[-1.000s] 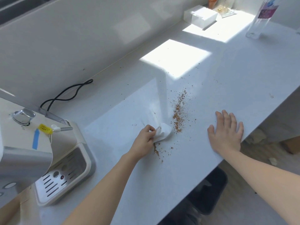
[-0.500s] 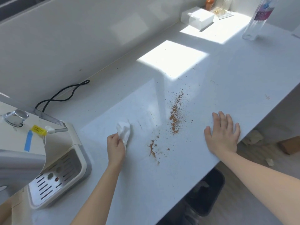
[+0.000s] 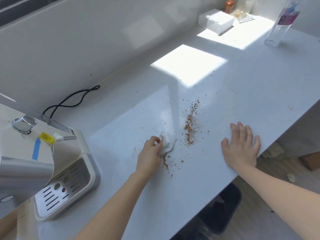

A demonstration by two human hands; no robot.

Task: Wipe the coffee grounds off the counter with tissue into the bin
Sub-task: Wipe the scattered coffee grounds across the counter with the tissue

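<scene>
Head view, bin (image 3: 223,212) half hidden under counter (image 3: 259,80)

Two bare forearms are showing, entering from the bottom edge of the frame; no sleeves are reaching as far as the visible part of either arm. Left hand (image 3: 150,154) and right hand (image 3: 241,147) are both showing uncovered: no gloves, no rings, no watch or wristband appearing at either wrist. Fingernails on the right hand are looking short and unpainted; those on the left are mostly hiding from view. No markings or bandages are showing on either forearm. Upper arms, shoulders and any clothing are lying outside the frame, so what is being worn there cannot be told.
</scene>
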